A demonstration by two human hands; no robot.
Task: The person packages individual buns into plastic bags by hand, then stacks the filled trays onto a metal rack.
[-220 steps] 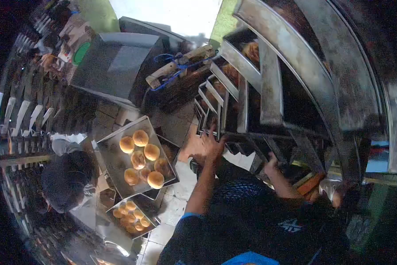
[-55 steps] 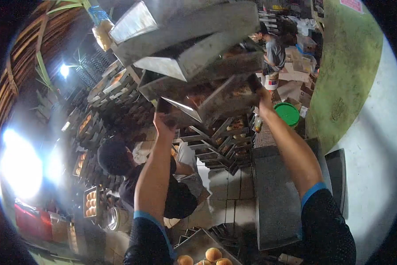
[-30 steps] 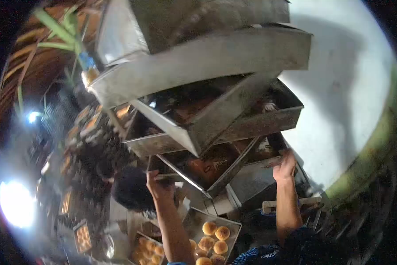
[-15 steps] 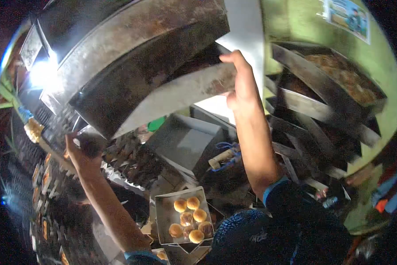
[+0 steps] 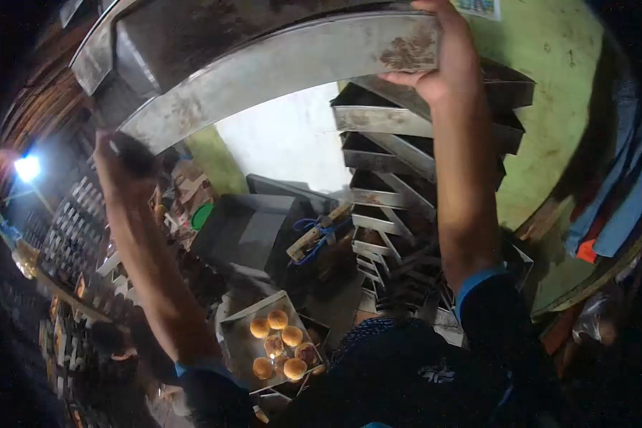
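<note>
A large metal baking tray (image 5: 278, 68) is held up over my head, its long side rim arching across the top of the view. My left hand (image 5: 124, 160) grips its left end. My right hand (image 5: 442, 60) grips its right end, fingers curled over the rim. Below me a flat tray (image 5: 236, 342) holds several golden buns (image 5: 278, 339).
A tall stack of crossed metal trays (image 5: 399, 178) stands against the green and white wall at right. A dark metal box (image 5: 246, 232) and a wooden tool with blue cord (image 5: 317, 235) lie on the floor. Racks of trays fill the left, where a person (image 5: 110, 339) crouches.
Both arms have lifted the tray higher, to above my head. The view has swung so the tray stack now shows just below my right hand, and the bun tray sits lower centre.
</note>
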